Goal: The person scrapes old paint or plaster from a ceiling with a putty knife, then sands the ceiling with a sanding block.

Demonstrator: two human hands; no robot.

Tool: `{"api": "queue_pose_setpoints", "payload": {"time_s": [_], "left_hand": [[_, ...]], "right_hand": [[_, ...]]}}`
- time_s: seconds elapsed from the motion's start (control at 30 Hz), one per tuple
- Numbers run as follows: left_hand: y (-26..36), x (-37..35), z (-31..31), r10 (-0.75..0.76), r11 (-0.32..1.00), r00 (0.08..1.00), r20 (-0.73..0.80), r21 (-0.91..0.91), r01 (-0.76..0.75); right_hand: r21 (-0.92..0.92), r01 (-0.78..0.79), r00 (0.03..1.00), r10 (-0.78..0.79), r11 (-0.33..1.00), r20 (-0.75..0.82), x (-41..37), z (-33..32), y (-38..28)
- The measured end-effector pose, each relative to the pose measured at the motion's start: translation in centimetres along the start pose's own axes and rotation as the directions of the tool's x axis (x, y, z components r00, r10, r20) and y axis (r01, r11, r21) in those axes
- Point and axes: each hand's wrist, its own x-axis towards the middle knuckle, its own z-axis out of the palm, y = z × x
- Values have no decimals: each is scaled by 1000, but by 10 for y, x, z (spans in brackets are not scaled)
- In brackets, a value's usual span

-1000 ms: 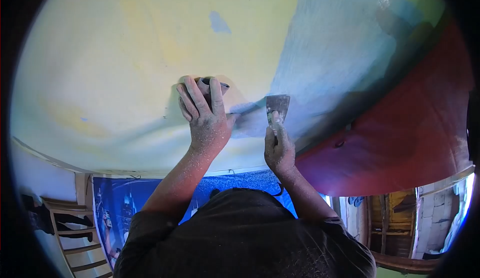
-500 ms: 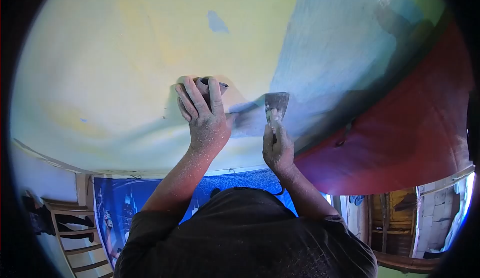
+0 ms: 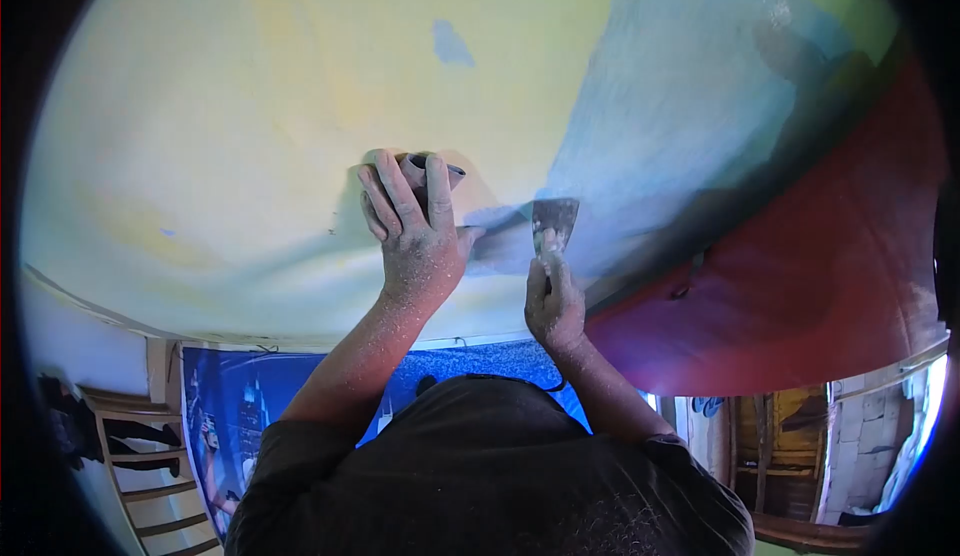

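Observation:
My left hand (image 3: 420,241), dusted with pale powder, is pressed against the pale yellow painted surface (image 3: 300,86). Its fingers wrap over a dark curled sheet that looks like sandpaper (image 3: 452,170), one edge of which pokes out beside the fingertips. To the right, my right hand (image 3: 557,306) grips a putty knife (image 3: 555,214) by the handle, its wide blade pointing up. The blade overlaps the lower end of a bluish-grey patch (image 3: 660,106) on the surface. Shadows of the hands fall across the paint.
A small grey-blue spot (image 3: 453,44) marks the yellow paint. Dark red sheeting (image 3: 790,276) hangs at the right. Below are a blue printed banner (image 3: 290,381), a wooden ladder-like rack (image 3: 150,461) with dark items at lower left, and a wooden frame (image 3: 785,446) at lower right.
The view has shifted slightly, so the wall marks sit a little further right and lower. The putty knife has dropped slightly in the view; both grips are the same.

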Motion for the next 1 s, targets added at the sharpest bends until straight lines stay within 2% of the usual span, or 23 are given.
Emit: {"api": "queue_pose_setpoints", "payload": {"time_s": [0.1, 0.2, 0.3, 0.4, 0.43, 0.53, 0.73, 0.93, 1.0], "left_hand": [[0, 1, -1, -3, 1000, 999, 37, 8, 3], [0, -2, -1, 3, 1000, 1000, 28, 12, -3], [0, 1, 0, 10, 1000, 1000, 12, 17, -10], [0, 1, -1, -2, 1000, 999, 33, 13, 2], [1, 1, -1, -7, 1000, 999, 40, 14, 7], [1, 1, -1, -4, 1000, 1000, 22, 21, 3], [0, 1, -1, 3, 1000, 1000, 27, 19, -4], [1, -1, -1, 4, 1000, 1000, 12, 21, -5], [-1, 2, 1, 11, 1000, 1000, -1, 19, -11]], "right_hand": [[18, 11, 1000, -11, 1000, -3, -2, -1, -6], [36, -106, 994, 105, 994, 40, 9, -10, -21], [25, -114, 991, 111, 993, 79, 6, -9, -14], [5, 34, 999, -34, 999, -13, -3, 0, -6], [53, 31, 1000, -31, 998, -6, -2, -1, -8], [46, -238, 961, 228, 970, 158, 10, -16, -26], [30, 71, 996, -69, 997, -59, 3, -1, -12], [61, -159, 983, 152, 985, 98, 13, -18, -30], [65, -3, 1000, 3, 998, -7, 12, -10, -19]]}}
